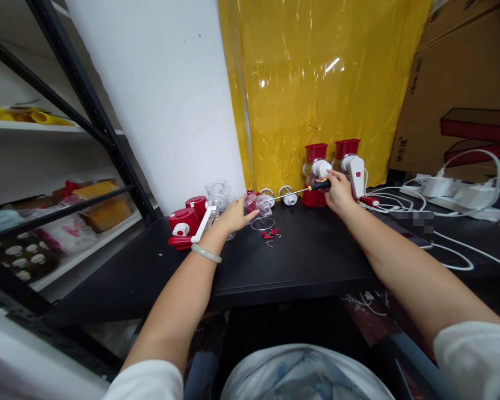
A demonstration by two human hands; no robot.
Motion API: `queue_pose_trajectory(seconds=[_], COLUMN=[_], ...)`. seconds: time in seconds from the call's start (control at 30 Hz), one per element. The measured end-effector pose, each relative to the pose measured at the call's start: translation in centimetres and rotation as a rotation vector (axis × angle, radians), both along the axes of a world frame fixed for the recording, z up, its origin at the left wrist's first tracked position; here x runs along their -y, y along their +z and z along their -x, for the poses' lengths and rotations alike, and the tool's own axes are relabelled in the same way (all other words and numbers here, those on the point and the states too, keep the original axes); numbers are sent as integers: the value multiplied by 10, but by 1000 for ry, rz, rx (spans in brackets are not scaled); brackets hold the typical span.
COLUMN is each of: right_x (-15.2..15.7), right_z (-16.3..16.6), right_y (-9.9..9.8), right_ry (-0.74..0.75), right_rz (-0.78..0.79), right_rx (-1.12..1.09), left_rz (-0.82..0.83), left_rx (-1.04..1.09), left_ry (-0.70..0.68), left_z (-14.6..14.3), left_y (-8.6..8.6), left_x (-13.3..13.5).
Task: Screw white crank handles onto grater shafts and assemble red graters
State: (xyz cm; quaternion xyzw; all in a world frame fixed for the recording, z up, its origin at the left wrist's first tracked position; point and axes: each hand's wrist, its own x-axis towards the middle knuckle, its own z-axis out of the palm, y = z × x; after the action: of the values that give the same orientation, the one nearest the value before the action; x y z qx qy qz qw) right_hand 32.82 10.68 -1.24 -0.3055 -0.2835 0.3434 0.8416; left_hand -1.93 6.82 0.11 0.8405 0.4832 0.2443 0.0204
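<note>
My right hand point(339, 191) is closed around the black-and-yellow handle of a screwdriver point(316, 185). Its thin shaft runs left, and the tip reaches a clear plastic housing with a red part point(263, 205). My left hand point(235, 215) grips that housing from the left, thumb stretched along its near side; some fingers are hidden behind it. A ring-shaped rim point(262, 224) lies just below, with small red pieces point(270, 235) and several screws point(269, 243) in front. Two white round parts, one here point(289, 196), stand behind the shaft.
Red grater bodies point(183, 221) and a white crank with a red grip point(180, 242) sit left of my left arm. Two red-topped rotary graters point(315, 153) stand by the yellow curtain point(283, 83). White cables and chargers point(439, 186) crowd the right; black shelving point(95, 116) borders the left.
</note>
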Motion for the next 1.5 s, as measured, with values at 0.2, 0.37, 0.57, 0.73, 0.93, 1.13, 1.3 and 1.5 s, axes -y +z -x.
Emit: queue_pose_trajectory(seconds=[0.2, 0.37, 0.57, 0.73, 0.93, 1.13, 1.3, 1.5], right_x=[0, -2, -8, -8, 0, -1, -2, 6], right_z=[2, -2, -7, -11, -8, -7, -9, -8], right_y=[1, -1, -5, -5, 1, 4, 2, 6], right_ry=[10, 16, -43, -3, 73, 61, 65, 42], right_rz=[49, 94, 91, 30, -38, -36, -56, 4], right_rx=[2, 45, 30, 50, -6, -123, -111, -152], left_rz=[-6, -12, -10, -18, -22, -34, -31, -16], left_rx=[-3, 17, 9, 19, 20, 15, 13, 3], left_ry=[1, -16, -19, -20, -22, -20, -14, -1], left_z=[0, 0, 1, 0, 1, 1, 0, 0], left_y=[0, 0, 0, -1, -1, -1, -1, 0], left_x=[1, 0, 0, 0, 0, 0, 1, 1])
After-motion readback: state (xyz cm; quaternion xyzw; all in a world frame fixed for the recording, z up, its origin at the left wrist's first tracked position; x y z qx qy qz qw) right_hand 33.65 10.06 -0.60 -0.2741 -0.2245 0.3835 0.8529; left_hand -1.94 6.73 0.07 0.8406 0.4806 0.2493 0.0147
